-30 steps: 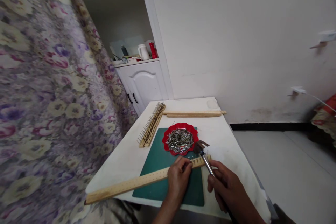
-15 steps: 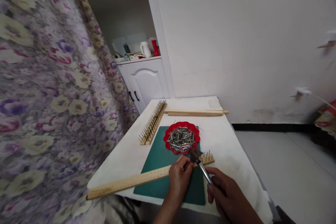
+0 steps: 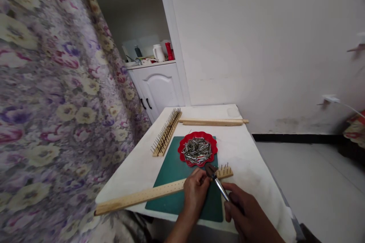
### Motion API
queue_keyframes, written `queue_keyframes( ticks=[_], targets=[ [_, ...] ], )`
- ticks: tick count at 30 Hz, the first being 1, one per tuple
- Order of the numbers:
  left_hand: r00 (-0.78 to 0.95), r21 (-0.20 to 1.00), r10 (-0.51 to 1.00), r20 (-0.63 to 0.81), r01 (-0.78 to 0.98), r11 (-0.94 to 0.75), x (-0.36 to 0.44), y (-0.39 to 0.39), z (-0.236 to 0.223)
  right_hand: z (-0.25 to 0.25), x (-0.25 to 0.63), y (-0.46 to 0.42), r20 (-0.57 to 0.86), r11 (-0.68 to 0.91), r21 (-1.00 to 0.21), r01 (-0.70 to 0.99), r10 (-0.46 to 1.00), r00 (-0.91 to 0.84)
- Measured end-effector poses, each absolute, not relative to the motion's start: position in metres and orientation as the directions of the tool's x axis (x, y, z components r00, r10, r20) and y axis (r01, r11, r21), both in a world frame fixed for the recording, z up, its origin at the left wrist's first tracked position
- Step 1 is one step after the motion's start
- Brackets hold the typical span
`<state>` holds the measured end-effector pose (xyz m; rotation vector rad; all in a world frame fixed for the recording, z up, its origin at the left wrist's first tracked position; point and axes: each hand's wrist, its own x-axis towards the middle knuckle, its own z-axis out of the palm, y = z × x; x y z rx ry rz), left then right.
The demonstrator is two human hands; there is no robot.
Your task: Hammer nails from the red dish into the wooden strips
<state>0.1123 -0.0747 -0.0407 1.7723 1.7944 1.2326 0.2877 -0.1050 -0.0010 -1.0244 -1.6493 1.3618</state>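
My right hand (image 3: 242, 210) is wrapped round a hammer (image 3: 220, 188) with a dark head and a shiny metal shaft. The hammer head is just right of my left hand's fingertips, over a long wooden strip (image 3: 142, 196) with rows of small holes. My left hand (image 3: 196, 190) lies across the strip, its fingers pinched together; what is between them is hidden. Several nails (image 3: 224, 169) stand upright in the strip's right end. Behind my hands, a red scalloped dish (image 3: 180, 148) holds a heap of loose nails (image 3: 198, 151).
Under the strip and dish lies a green mat (image 3: 168, 176) on a white-covered table (image 3: 239, 148). At the left, a wooden board (image 3: 167, 133) bristles with upright nails. More wooden strips (image 3: 212, 122) lie along the back. A floral curtain (image 3: 57, 102) hangs close on the left.
The hammer head has dipped slightly and shifted a little left, towards my left fingertips. My left hand stays in place on the strip.
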Motion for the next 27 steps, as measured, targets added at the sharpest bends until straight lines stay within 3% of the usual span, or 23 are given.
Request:
queue_keyframes(
  ticks=[4,9,19,23,27],
  targets=[
    [-0.181,0.758,0.931,0.317,0.638,-0.134,0.113,-0.075,-0.039,0.001,0.29,-0.105,0.073,0.099,-0.994,0.054,0.929,-0.362],
    [-0.169,0.8,0.94,0.297,0.582,-0.147,0.112,-0.075,-0.039,0.005,0.295,-0.103,-0.046,-0.073,-0.995,-0.067,0.938,-0.345],
    [-0.169,0.806,0.934,0.316,0.568,-0.17,0.094,-0.078,-0.025,0.006,0.301,-0.092,-0.019,-0.07,-0.984,-0.163,0.955,-0.297],
    [-0.119,0.717,0.926,0.358,0.67,-0.192,0.082,-0.056,-0.01,0.008,0.298,-0.091,-0.026,-0.077,-0.983,-0.166,0.957,-0.289],
    [-0.005,0.525,0.957,0.289,0.837,-0.154,0.074,-0.023,-0.002,0.008,0.298,-0.091,-0.041,-0.09,-0.985,-0.147,0.952,-0.303]
  ],
)
